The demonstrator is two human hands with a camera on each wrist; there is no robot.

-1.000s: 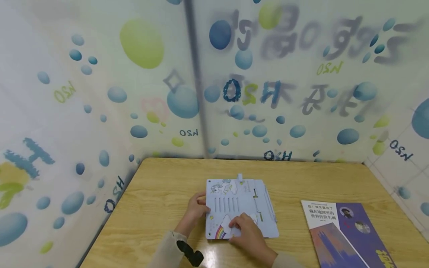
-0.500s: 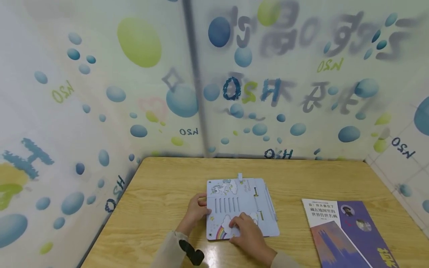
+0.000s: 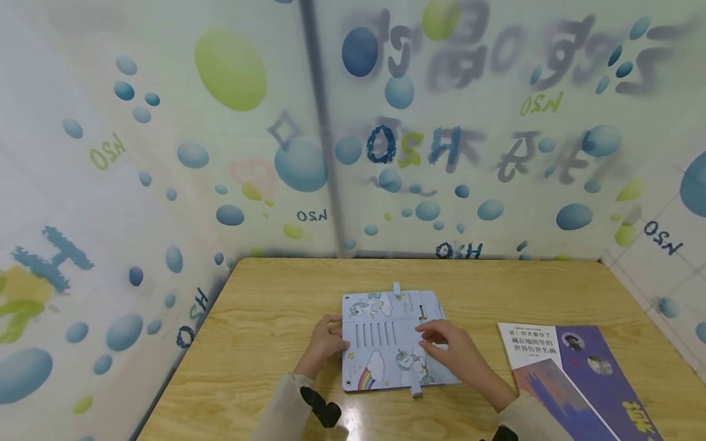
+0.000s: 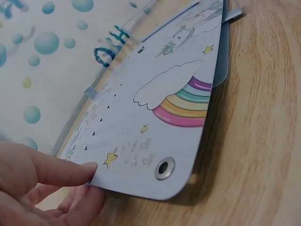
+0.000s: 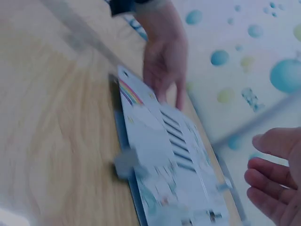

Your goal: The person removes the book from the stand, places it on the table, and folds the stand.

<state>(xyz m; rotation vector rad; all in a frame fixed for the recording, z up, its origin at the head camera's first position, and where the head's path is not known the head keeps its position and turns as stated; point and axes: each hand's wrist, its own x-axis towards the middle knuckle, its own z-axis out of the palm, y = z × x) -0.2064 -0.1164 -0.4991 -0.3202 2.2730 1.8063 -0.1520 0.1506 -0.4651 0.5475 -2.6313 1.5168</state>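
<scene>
A flat pale book stand [image 3: 366, 364], printed with unicorns, a cloud and a rainbow, lies on the table. It has a row of several slots [image 3: 376, 335], with one small tab [image 3: 396, 288] at its far edge and another tab [image 3: 416, 390] at its near edge. My left hand [image 3: 325, 342] pinches the left edge; in the left wrist view its thumb [image 4: 70, 173] lies on top with fingers below. Over the stand's right part hovers my right hand [image 3: 455, 352], holding nothing, fingers loosely bent. The right wrist view shows a gap between that hand [image 5: 277, 174] and the stand.
A purple and white book [image 3: 584, 361] lies on the wooden table [image 3: 265, 294] to the right. Behind and at both sides rise pale walls [image 3: 265, 141] printed with blue and green drops.
My right hand has lifted off the stand's near part and moved right and away from me. The near tab now shows where that hand was. The left hand keeps its grip.
</scene>
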